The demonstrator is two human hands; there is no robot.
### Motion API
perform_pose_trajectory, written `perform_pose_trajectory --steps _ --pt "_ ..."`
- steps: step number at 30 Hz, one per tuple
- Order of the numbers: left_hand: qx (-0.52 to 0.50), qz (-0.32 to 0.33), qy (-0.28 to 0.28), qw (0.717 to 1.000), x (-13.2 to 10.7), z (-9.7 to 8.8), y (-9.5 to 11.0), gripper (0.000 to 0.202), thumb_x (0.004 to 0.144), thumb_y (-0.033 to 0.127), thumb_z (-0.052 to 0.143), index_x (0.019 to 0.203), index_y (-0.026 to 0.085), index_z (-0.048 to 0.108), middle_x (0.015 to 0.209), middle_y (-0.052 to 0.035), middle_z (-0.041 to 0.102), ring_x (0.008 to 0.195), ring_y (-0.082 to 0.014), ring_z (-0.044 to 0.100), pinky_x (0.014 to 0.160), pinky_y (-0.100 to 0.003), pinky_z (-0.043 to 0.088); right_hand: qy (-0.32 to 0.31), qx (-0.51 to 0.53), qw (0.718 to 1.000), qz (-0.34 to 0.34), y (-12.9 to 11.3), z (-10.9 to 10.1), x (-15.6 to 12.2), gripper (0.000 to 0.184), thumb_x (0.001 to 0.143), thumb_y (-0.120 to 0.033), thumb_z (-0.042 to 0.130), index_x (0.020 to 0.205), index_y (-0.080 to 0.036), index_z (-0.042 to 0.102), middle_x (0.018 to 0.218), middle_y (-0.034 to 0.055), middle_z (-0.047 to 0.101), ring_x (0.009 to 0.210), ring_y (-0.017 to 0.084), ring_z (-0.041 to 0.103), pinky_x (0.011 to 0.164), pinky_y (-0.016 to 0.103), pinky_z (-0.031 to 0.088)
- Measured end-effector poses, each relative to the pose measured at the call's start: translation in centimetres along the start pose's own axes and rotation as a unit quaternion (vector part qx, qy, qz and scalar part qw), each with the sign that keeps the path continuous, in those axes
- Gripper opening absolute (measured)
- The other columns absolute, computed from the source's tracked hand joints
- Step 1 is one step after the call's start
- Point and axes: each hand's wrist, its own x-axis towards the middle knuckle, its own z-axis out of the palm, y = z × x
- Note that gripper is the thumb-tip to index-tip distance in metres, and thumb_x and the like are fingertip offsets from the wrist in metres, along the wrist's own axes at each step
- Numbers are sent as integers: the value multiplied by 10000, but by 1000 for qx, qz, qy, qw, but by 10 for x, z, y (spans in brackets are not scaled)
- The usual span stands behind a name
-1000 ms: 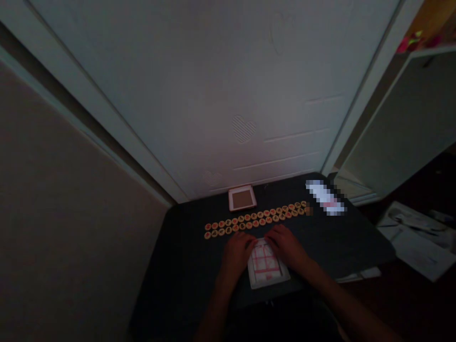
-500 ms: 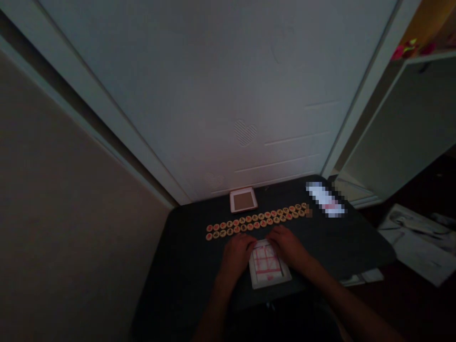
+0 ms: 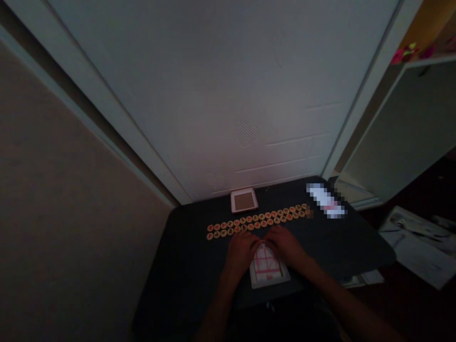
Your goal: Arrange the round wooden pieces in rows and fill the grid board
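A shallow white box part (image 3: 253, 279) lies near the front of the dark table, holding a white sheet with pink grid lines (image 3: 266, 267). My left hand (image 3: 242, 249) and my right hand (image 3: 284, 244) meet over the sheet's far edge, fingertips pinched together on it and thumbs close to each other. The fingers cover the sheet's far corners. Just beyond my hands run two rows of round wooden Chinese chess pieces (image 3: 251, 227) with red and black characters.
Behind the pieces, against the white panel (image 3: 213, 104), lies a shallow box with a brown inside (image 3: 244, 201). A blurred white item (image 3: 326, 199) lies at the table's (image 3: 192, 270) right rear. Papers (image 3: 420, 247) lie low on the right.
My hands have drawn closer together over the sheet's far edge, and the far end of the sheet now looks narrower. The chess pieces and the brown-lined box keep their places.
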Motion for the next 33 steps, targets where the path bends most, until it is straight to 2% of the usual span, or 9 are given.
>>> perform_pose_trajectory --steps 9,11,13,16,18,21,25,28,33 --pt "-7 1 4 1000 0 4 -2 155 949 279 597 896 244 738 917 -28 743 956 -214 649 980 -408 470 -5 8 1000 6 0 -1 2 130 946 -217 622 914 -221 748 919 35 715 945 202 628 897 336 449" --pt "-22 -9 10 1000 -2 4 -2 145 944 314 611 941 245 739 942 -29 747 969 -218 655 947 -397 491 -1 31 999 10 2 -2 1 118 940 -248 634 947 -219 748 947 45 721 963 206 637 910 341 465" --pt "-44 -23 34 998 -6 2 -4 186 935 362 627 1047 250 724 1028 -32 746 1038 -226 652 977 -408 489 7 66 998 17 4 -6 -1 134 924 -266 657 1020 -220 738 1016 57 724 1006 214 644 932 350 482" --pt "-74 -55 80 993 -19 -4 -7 296 946 407 604 1195 260 669 1174 -42 716 1160 -239 621 1053 -448 460 33 123 991 39 7 -16 -11 213 933 -278 636 1126 -224 706 1113 75 710 1058 222 649 963 371 501" --pt "-93 -74 89 989 -33 -8 -9 326 960 402 579 1251 267 636 1243 -51 686 1194 -235 608 1063 -451 465 58 149 985 64 10 -21 -22 240 958 -305 591 1163 -225 688 1128 85 699 1050 225 657 956 386 519" --pt "-122 -84 76 986 -59 -10 -9 447 945 390 600 1376 285 539 1393 -67 593 1280 -231 560 1098 -442 456 88 170 977 94 13 -23 -44 281 968 -343 566 1211 -238 661 1150 94 689 1044 232 667 941 399 542" --pt "-119 -90 50 988 -89 -3 -3 593 916 406 638 1463 285 443 1469 -94 534 1343 -263 511 1116 -468 446 92 164 977 97 11 -20 -71 328 962 -365 571 1267 -262 630 1231 93 678 1132 252 650 1008 431 524" --pt "-96 -87 45 991 -98 3 0 602 925 404 623 1481 296 419 1469 -85 544 1358 -275 496 1136 -514 414 91 147 980 97 7 -16 -82 352 962 -354 570 1302 -274 611 1290 93 662 1192 261 627 1052 456 501" --pt "-68 -66 42 995 -96 7 0 577 940 374 592 1487 305 422 1465 -66 560 1348 -281 516 1147 -551 391 89 128 984 85 5 -9 -85 387 959 -335 573 1342 -287 587 1328 85 650 1233 269 600 1079 491 472"
